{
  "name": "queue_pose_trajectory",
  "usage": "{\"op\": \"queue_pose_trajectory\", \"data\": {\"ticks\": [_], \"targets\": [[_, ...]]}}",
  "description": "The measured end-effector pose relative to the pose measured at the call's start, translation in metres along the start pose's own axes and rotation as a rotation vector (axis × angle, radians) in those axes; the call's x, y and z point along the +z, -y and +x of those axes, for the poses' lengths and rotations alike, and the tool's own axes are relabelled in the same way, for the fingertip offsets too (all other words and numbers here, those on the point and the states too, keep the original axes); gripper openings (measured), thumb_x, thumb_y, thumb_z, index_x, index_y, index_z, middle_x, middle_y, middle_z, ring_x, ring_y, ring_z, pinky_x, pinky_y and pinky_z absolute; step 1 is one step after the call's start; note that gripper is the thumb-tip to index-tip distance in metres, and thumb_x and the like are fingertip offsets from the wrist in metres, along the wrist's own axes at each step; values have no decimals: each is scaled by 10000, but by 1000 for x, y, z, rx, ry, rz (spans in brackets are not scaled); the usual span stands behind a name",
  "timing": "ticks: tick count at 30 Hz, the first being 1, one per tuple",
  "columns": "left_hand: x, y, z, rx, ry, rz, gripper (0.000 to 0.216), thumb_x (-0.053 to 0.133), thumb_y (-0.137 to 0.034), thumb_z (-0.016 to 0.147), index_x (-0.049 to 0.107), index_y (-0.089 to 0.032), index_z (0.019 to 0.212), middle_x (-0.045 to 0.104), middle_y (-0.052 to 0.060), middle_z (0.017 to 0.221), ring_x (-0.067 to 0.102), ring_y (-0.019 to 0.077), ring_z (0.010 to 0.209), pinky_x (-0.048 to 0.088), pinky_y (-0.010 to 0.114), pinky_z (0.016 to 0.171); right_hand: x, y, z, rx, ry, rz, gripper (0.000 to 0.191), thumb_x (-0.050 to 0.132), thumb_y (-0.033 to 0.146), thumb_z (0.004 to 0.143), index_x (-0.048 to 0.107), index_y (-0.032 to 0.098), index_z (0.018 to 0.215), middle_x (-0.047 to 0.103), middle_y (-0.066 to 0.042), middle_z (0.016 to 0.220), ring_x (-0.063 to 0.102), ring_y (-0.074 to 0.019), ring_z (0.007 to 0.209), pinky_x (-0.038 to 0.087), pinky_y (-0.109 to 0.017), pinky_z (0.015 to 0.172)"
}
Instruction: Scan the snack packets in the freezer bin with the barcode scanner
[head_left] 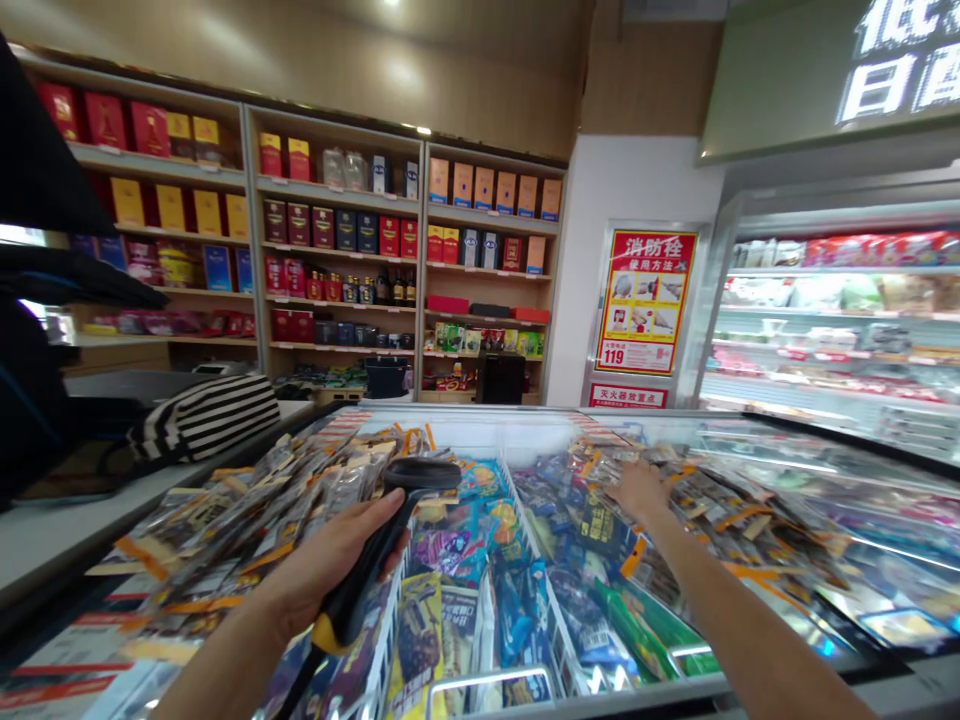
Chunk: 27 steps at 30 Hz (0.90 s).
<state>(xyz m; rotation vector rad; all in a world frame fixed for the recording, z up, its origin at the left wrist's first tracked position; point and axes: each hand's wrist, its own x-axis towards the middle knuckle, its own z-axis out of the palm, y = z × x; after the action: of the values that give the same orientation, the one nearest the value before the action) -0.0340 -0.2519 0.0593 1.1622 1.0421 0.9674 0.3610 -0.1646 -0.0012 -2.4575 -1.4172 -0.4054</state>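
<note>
My left hand (330, 560) is closed around the black handle of a corded barcode scanner (420, 475) with a yellow band near its lower end. It hovers above the freezer, beside a heap of clear-and-orange snack packets (277, 520) at the left. Farther right, my right hand (639, 490) reaches forward with bent fingers onto a packet (606, 468) in another pile. More orange-edged packets (742, 510) spread to the right of that hand. Below both hands, colourful ice-cream wrappers (450, 620) fill the freezer's wire baskets (536, 540).
A striped black-and-white bag (217, 415) rests on the counter at the left. Wall shelves (337, 205) carry boxed goods at the back. A red fire-hydrant sign (645, 300) hangs near a lit refrigerated display (832, 300). The chest freezer's glass (720, 435) extends right.
</note>
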Motion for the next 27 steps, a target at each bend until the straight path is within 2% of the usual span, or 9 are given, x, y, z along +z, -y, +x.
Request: {"op": "queue_pose_trajectory", "data": {"ticks": [3,6,10,14,18,22,27], "targets": [[-1,0,-1,0,9,-12,301,561,-440,677,557,-147,745,598,9,549,492,79,428,395,169,394,-5,5,-1,-71,-28,51,357,582,324,618,536,190,946,576,-114,976,509,-276,945,313,-455,786],[-2,1,-5,14,36,-7,306,549,-451,684,550,-145,703,591,9,558,486,75,435,393,167,401,-11,15,-3,-113,-103,164,254,536,255,654,532,200,902,629,-59,816,559,-236,848,297,-439,809],[-4,2,-12,32,39,-32,309,543,-455,686,533,-147,668,581,6,555,480,75,438,390,173,406,-14,42,-14,-121,-254,469,301,493,266,681,528,208,975,632,-59,926,553,-228,900,334,-376,806],[-4,3,-18,33,47,-79,307,548,-445,682,540,-139,656,585,15,550,477,78,431,386,181,407,-4,84,-40,-245,-146,826,220,439,285,686,566,185,834,654,-55,839,586,-201,823,398,-308,748],[-3,4,-23,22,91,-107,315,537,-454,688,546,-139,709,581,9,547,476,77,428,373,179,403,11,113,-66,-139,-11,1191,243,427,370,663,510,171,775,643,-60,693,599,-203,671,442,-298,620],[1,5,-26,27,117,-131,311,537,-449,692,539,-140,716,576,3,545,480,77,426,373,181,407,16,113,-75,-9,32,1402,286,460,413,629,478,177,789,627,-51,673,596,-202,646,449,-299,591],[7,3,-28,20,159,-165,323,536,-451,694,570,-138,764,585,2,564,488,71,430,365,168,408,17,104,-76,-10,40,1456,271,474,411,619,474,190,775,618,-29,640,595,-201,640,451,-307,598]]}}
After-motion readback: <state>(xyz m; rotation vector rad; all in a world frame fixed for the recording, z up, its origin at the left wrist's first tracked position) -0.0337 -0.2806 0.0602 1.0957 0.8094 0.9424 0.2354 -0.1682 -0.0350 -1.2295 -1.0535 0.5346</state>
